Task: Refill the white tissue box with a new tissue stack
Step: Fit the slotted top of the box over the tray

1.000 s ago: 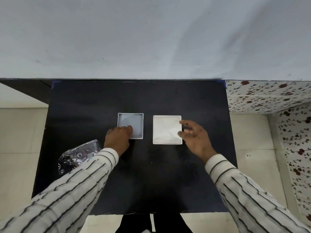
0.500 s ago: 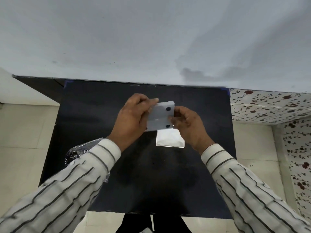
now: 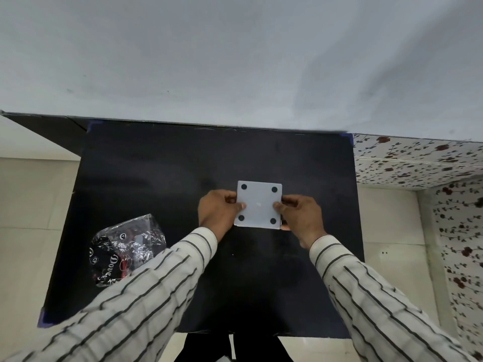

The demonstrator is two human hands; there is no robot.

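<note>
The white tissue box (image 3: 258, 204) lies on the black table (image 3: 156, 178) with its square base panel facing up, a black round foot at each of its corners. My left hand (image 3: 218, 212) grips its left edge, thumb on top. On the opposite edge my right hand (image 3: 300, 215) holds it the same way. The base panel covers the other part of the box, so the tissue stack is hidden.
A crumpled clear and black plastic wrapper (image 3: 122, 248) lies at the table's left front, partly under my left sleeve. A grey wall rises behind the table. Flowered wallpaper (image 3: 418, 163) covers the right side, and pale floor tiles flank the table.
My left hand picked the base panel up from the left, both hands turned it over in the air, and it now sits feet-up over the box part on the right.
</note>
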